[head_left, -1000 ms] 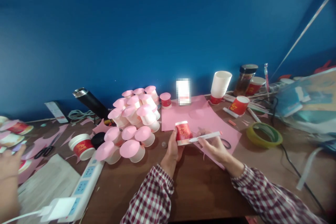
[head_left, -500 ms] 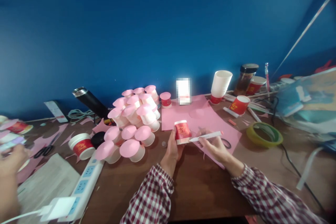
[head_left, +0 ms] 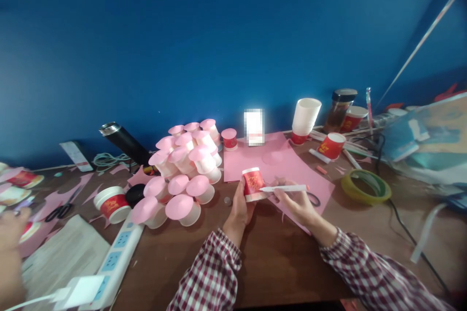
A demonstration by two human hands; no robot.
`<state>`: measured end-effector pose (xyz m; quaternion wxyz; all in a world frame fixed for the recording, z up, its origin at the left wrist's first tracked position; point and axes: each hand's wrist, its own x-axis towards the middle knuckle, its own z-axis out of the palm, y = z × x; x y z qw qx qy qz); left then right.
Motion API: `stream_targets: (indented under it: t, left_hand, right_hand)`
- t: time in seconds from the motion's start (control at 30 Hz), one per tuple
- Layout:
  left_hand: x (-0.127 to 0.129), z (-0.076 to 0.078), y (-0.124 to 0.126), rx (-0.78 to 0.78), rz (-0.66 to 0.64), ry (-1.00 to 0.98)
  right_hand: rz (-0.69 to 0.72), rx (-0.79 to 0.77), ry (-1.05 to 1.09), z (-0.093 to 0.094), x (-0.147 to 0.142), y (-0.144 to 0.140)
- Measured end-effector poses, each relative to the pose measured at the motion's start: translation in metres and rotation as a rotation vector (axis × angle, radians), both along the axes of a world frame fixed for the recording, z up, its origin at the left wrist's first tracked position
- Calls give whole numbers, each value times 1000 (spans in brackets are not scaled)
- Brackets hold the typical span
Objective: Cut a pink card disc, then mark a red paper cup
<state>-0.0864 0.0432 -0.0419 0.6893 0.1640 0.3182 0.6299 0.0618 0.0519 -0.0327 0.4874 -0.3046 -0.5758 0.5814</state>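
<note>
The left hand [head_left: 241, 204] stays closed around the inverted red cup [head_left: 254, 184] on the pink paper [head_left: 292, 165]. The right hand [head_left: 297, 201] grips the pen [head_left: 284, 188], whose tip has swung from below the rim up against the cup's base. Farther left, another person's hand [head_left: 12, 223] has drawn back.

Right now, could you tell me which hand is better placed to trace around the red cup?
Probably the right hand: it holds the pen, tip by the red cup, which the left hand steadies.
</note>
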Motion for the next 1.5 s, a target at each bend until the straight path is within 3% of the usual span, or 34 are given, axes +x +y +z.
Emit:
stream_targets:
  t: [0.4, 0.6, 0.8, 0.97, 1.5]
  left_hand:
    - [0, 4, -1, -27, 27, 14]
    - [0, 2, -1, 2, 1, 28]
    - [0, 1, -1, -27, 56, 14]
    - [2, 2, -1, -29, 13, 35]
    - [1, 3, -2, -11, 30, 68]
  right_hand:
    - [-40, 79, -83, 6, 3, -1]
    - [-9, -30, 6, -3, 2, -1]
    - [-10, 9, -50, -3, 3, -1]
    - [-21, -41, 7, -4, 1, -2]
    - [-58, 53, -114, 2, 4, -1]
